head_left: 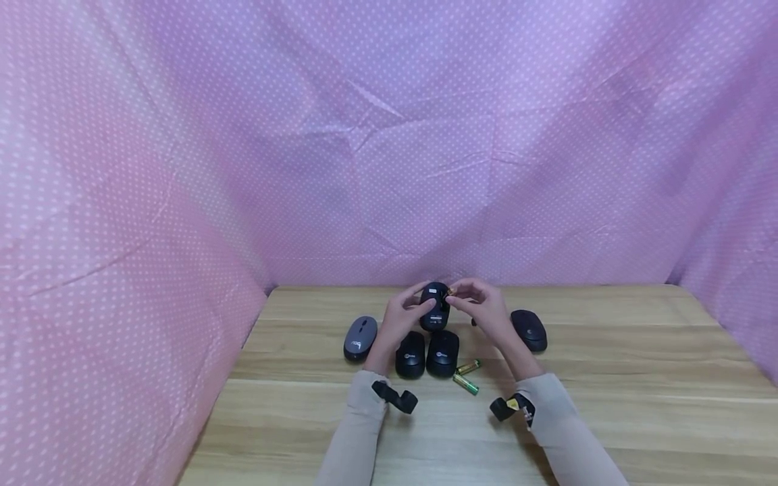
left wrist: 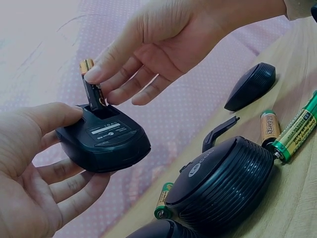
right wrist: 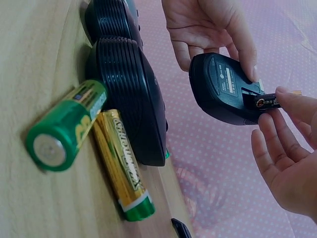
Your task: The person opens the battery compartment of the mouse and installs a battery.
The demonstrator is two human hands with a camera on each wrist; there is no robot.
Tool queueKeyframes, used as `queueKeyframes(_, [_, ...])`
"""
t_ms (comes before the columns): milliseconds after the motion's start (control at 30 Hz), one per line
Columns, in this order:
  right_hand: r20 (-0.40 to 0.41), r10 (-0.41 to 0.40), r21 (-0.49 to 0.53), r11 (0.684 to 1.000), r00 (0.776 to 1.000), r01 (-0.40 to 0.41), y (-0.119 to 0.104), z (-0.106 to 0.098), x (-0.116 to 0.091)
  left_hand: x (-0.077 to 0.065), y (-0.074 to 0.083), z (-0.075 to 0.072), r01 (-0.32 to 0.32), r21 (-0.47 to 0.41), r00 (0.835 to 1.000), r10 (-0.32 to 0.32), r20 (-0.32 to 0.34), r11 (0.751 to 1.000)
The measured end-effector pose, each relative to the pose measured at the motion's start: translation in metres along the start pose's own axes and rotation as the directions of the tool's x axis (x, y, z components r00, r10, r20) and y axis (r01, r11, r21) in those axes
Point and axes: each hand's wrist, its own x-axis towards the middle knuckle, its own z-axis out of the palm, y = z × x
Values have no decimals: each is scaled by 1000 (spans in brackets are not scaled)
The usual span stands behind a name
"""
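My left hand point(head_left: 400, 318) grips a black computer mouse point(head_left: 435, 320) raised above the far part of the table, underside up, with its battery slot uncovered. In the left wrist view, my right hand point(left wrist: 161, 49) pinches a black and copper-coloured battery point(left wrist: 91, 91) between thumb and fingers. The battery stands tilted, its lower end inside the slot and its copper end sticking out. The right wrist view shows the same battery point(right wrist: 267, 101) partly in the mouse point(right wrist: 218, 89). A thin, bent black piece point(left wrist: 218, 133) lies on the table behind the other mice.
Two black mice point(head_left: 410, 356) stand side by side below my hands. Green and gold batteries point(head_left: 466, 384) lie to their right, one more beyond a mouse point(left wrist: 163, 201). A grey mouse point(head_left: 360, 337) is at left, another black mouse point(head_left: 529, 331) at right. Pink dotted cloth point(head_left: 389, 169) hangs behind.
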Motion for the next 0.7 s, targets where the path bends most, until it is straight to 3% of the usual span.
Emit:
queueKeyframes(500, [-23,8,-71,997,1000,-9,-3,1,-2,-2,-1,0,-48,52,998,45,50,998])
queueKeyframes(700, [-21,-5,-64,998,1000,4,-3,2,-3,-3,-1,0,-38,55,998,35,61,998])
